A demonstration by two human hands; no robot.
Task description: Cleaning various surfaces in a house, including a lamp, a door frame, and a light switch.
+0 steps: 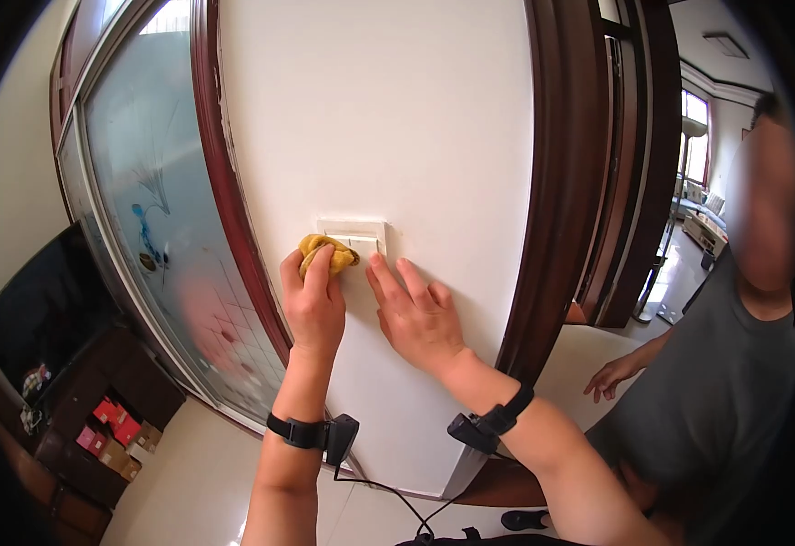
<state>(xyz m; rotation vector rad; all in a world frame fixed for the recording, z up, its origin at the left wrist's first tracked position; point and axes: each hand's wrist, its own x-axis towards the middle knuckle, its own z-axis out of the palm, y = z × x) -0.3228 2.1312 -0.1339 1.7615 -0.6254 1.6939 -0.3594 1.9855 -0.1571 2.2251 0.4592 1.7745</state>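
A white light switch panel (353,230) is set in the white wall (377,109) in front of me. My left hand (314,297) grips a bunched yellow cloth (329,255) against the panel's left and lower part, hiding that corner. Just to the right, my right hand (419,315) rests with its fingers apart. Its fingertips touch the panel's lower right edge and the wall beside it, and nothing shows in its grasp. Black straps with small devices circle both wrists, joined by a thin black cable (387,486).
At the right stands a person in a grey shirt (704,355), close to my right arm, beside a dark wooden door frame (554,170). Frosted glass sliding doors (158,170) are on the left. Beyond them are a television (46,307) and a dark cabinet (76,403) with several boxes.
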